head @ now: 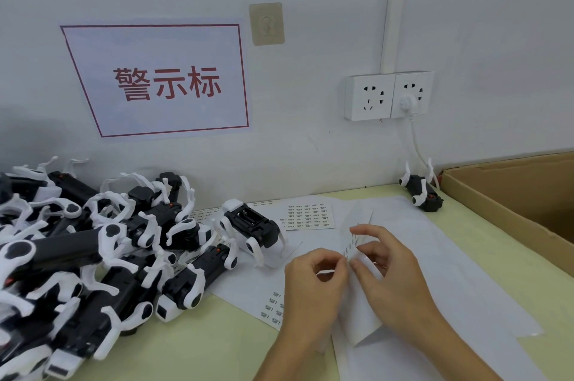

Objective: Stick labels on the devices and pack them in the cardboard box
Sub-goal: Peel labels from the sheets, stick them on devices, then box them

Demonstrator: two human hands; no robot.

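Currently peeling step: left hand [313,279] and right hand [388,275] pinch folded white label sheet [362,303]; next, stick label on nearest black-and-white device [253,230].

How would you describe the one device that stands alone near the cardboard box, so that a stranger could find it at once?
Start from the double wall socket and follow the white cable down to the table. There, just left of the open cardboard box, lies a lone device, black with white legs. Unlike the devices in the big pile at the far left, it has no neighbours.
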